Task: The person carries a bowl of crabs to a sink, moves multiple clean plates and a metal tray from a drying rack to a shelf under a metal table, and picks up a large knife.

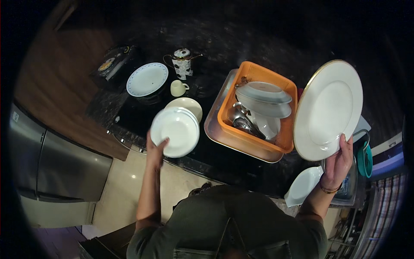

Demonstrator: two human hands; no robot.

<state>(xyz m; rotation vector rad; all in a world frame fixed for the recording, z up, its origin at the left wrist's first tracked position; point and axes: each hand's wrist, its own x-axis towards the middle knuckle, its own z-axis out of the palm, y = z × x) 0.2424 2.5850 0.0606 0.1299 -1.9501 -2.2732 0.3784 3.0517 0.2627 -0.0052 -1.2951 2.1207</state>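
Note:
My left hand grips the rim of small white bowls or deep plates, apparently stacked, with the thumb on the inner side. Partly behind them lies a cream saucer. My right hand holds a large white plate with a gold rim by its lower edge, tilted up. Between my hands an orange plastic basket rests in a metal tray. White oval dishes, a white bowl and metal utensils are in the basket.
A blue-rimmed plate, a cream cup and a patterned teapot stand at the back left of the dark counter. A white boat-shaped dish and a teal container are at the right. A steel refrigerator stands at the left.

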